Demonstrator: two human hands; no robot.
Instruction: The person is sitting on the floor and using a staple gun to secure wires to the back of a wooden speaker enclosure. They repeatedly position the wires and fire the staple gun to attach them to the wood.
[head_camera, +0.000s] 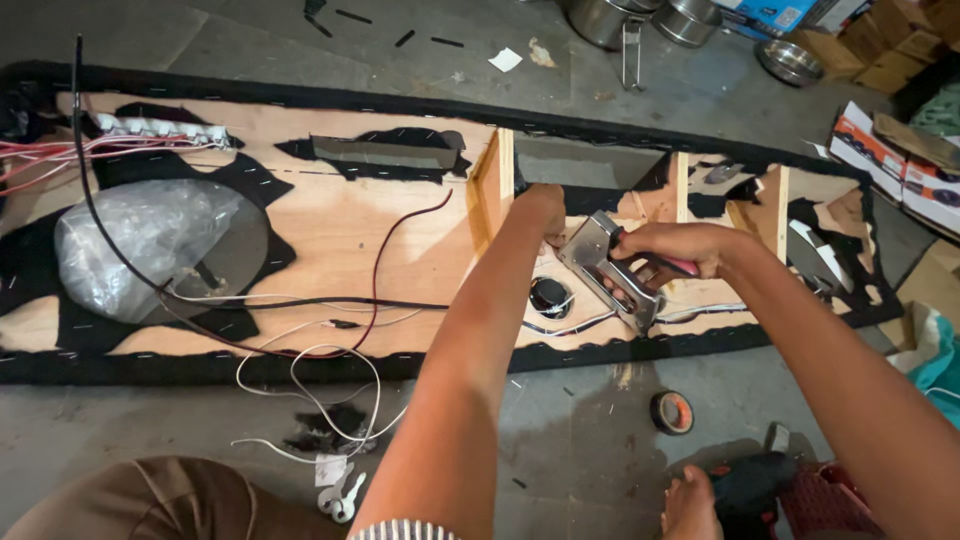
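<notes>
Staple gun (612, 268) gripped in right hand (672, 250), nose pressed at plywood panel (330, 225), three o'clock of wooden divider (492, 185). Left hand (540, 212) closed on divider. Black carpet (200, 368) mostly stapled round edges; loose wires (320, 360) left untidied.

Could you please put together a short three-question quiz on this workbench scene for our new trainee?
1. True or false: the right hand grips a metal staple gun over the plywood panel.
2. Which lies on the concrete floor just below the panel? A) a roll of tape B) a hammer C) a paint can
3. What covers the round opening at the panel's left end?

Key:
1. True.
2. A.
3. A crumpled clear plastic bag.

The left hand presses on the panel beside the upright wooden divider.
</notes>
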